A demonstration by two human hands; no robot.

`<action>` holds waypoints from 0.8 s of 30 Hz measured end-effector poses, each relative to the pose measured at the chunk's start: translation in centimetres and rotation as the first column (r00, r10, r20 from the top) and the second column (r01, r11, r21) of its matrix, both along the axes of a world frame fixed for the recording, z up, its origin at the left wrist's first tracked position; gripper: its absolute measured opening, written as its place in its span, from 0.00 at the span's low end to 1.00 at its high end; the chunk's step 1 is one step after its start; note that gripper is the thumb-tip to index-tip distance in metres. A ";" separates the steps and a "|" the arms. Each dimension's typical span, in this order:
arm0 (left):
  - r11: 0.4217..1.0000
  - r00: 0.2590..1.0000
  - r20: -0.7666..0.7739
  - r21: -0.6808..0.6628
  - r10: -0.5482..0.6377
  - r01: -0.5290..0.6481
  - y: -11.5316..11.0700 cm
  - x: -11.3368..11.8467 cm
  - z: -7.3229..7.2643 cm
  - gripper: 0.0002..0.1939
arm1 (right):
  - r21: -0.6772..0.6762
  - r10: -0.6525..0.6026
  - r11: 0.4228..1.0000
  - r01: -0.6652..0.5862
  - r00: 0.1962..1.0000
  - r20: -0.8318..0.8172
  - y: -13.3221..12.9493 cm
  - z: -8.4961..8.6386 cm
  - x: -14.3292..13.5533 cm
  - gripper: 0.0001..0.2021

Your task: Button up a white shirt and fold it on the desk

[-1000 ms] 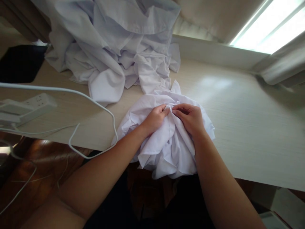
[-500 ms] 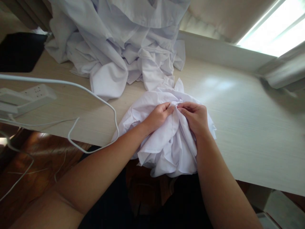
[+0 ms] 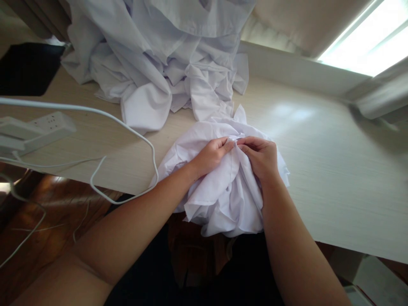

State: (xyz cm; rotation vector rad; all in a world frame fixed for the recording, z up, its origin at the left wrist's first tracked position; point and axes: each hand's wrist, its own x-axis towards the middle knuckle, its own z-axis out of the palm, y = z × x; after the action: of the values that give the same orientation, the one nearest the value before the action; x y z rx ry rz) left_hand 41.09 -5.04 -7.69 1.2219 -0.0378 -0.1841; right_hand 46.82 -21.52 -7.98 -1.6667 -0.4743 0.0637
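A bunched white cloth garment (image 3: 219, 187) lies at the front of the table, its lower folds hanging over the edge. My left hand (image 3: 214, 155) is closed on it, thumb and fingers pinching a gathered fold near its top. Close to that pinch, my right hand (image 3: 259, 155) is closed too, its fingertips pressed together at the same fold. Whether something small sits between the right fingertips I cannot make out. Below both hands the fabric falls in loose creases, with a stitched hem showing.
A large heap of white garments (image 3: 153, 55) lies at the back of the table (image 3: 328, 170). On the left are a white power strip (image 3: 51, 123), a looping white cable (image 3: 154, 157) and a flat black item (image 3: 28, 70). Curtains and a bright window (image 3: 366, 38) stand behind.
Both hands stay at the same fold, with only a slight shift of the right fingertips. The garment and the heap look unmoved.
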 end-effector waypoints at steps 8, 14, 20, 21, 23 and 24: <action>0.996 0.998 -0.059 -0.092 -0.011 0.005 0.1 0.0 0.4 0.16 | 0.042 0.016 0.999 -0.015 0.999 -0.039 -0.1 0.1 0.2 0.05; 0.994 0.997 -0.074 -0.105 -0.034 0.026 0.0 -0.1 0.5 0.17 | 0.055 0.029 0.998 -0.028 0.999 -0.033 -0.3 0.2 0.2 0.04; 0.997 0.999 -0.049 -0.081 -0.015 0.011 -0.1 -0.1 0.6 0.19 | 0.058 0.045 0.997 -0.042 0.998 -0.044 -0.4 0.2 0.2 0.05; 0.997 0.999 -0.038 -0.076 -0.013 0.010 -0.1 -0.1 0.5 0.19 | 0.055 0.044 0.998 -0.042 0.998 -0.043 -0.4 0.2 0.2 0.05; 0.998 1.000 -0.019 -0.060 -0.009 0.008 0.0 -0.1 0.4 0.19 | 0.046 0.038 0.998 -0.036 0.999 -0.040 -0.4 0.2 0.2 0.05; 0.999 1.000 -0.016 -0.051 -0.007 0.006 0.0 0.0 0.4 0.20 | 0.042 0.036 0.999 -0.035 0.999 -0.038 -0.4 0.2 0.2 0.05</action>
State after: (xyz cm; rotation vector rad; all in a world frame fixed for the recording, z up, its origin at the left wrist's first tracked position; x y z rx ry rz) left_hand 41.05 -5.03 -7.31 1.1698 -0.0324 -0.1970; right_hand 47.01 -21.90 -7.74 -1.6137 -0.4734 0.1114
